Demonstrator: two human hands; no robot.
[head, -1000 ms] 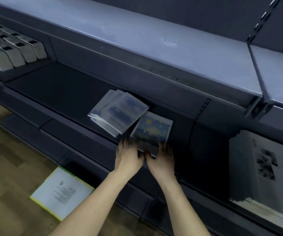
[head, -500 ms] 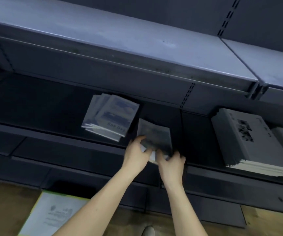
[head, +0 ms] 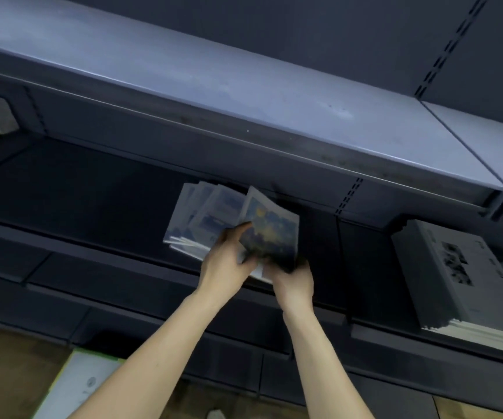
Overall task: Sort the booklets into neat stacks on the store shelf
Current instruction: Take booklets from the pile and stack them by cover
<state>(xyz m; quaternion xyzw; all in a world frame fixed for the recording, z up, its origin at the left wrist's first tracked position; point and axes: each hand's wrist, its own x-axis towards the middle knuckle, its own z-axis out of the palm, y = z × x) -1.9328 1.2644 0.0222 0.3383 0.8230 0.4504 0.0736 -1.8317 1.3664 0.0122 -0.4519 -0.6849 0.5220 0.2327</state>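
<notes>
Left hand (head: 225,261): fingers curled around near edge of blue-and-yellow painted-cover booklet (head: 269,234).
Right hand (head: 293,281): grips same booklet's lower edge.
Booklet: tilted, raised above dark lower shelf (head: 62,192).
Fanned pale blue booklet pile (head: 201,216): just beside, left.
Grey booklet stack (head: 450,276): well apart, right.

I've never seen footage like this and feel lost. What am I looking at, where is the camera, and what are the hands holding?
There is no machine here: a person wears a camera on the head, looking down at bare arms. The left hand and right hand together grip a small bundle of booklets with a blue and yellow cover, lifted at the front of a dark store shelf. Just left lies a loose, fanned stack of booklets. Farther right sits a pile of grey booklets.
</notes>
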